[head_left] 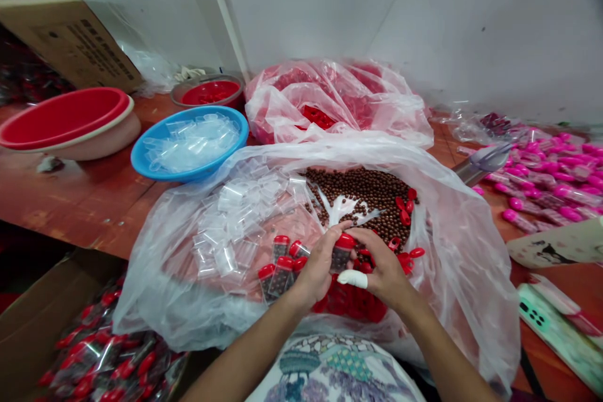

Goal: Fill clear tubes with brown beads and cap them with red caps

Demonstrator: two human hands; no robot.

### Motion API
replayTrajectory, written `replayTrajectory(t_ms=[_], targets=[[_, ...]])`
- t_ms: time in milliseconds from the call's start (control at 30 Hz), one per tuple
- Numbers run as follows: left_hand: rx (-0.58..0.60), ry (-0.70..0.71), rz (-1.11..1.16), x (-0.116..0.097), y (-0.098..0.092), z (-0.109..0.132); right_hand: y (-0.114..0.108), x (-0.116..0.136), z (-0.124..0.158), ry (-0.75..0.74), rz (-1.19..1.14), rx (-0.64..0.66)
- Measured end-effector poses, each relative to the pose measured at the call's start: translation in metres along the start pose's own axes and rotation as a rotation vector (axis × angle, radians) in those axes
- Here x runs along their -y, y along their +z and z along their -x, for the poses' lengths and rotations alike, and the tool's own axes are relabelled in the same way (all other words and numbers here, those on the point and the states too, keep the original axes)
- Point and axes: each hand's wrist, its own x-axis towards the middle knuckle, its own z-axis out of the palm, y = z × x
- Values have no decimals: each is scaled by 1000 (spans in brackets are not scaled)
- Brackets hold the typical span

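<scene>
A small clear plastic box with a red cap (342, 254), filled with dark brown balls, is upright between my hands. My left hand (318, 267) is closed around its left side. My right hand (384, 267) curls about its right side with fingertips at the cap; white tape covers the thumb. Just left of my left hand lie several filled red-capped boxes (277, 276). Beneath my hands is a heap of loose red caps (358, 301). Loose brown balls (372, 191) spread beyond them, and empty clear boxes (233, 201) are piled to the left.
A translucent plastic sheet (452, 245) lies under the parts. Behind it stand a blue basin (141, 160) of clear pieces, a red basin (61, 116) and a bag of red parts (339, 97). Pink-capped tubes (560, 169) and a phone (556, 333) are right; a carton (28, 320) holds filled boxes at lower left.
</scene>
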Motion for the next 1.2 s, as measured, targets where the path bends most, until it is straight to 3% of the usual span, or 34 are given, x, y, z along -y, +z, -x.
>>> replayTrajectory(t_ms=[267, 500, 733, 933, 1033, 1100, 1200], targets=[[-33, -33, 95, 7, 0, -2, -4, 9, 0, -81, 272, 56], [-35, -91, 38, 4, 0, -2, 0, 8, -2, -49, 224, -2], [-46, -85, 80, 4, 1, 0, -5, 13, -4, -163, 388, 19], [-38, -51, 57, 11, 1, 6, 6, 8, 1, -299, 463, -40], [2, -26, -59, 10, -5, 13, 13, 6, 7, -290, 455, -61], [10, 40, -257, 5, -16, 17, 18, 6, 11, -236, 448, -50], [-135, 221, -637, -15, -45, 19, 30, 9, 12, -105, 414, 17]])
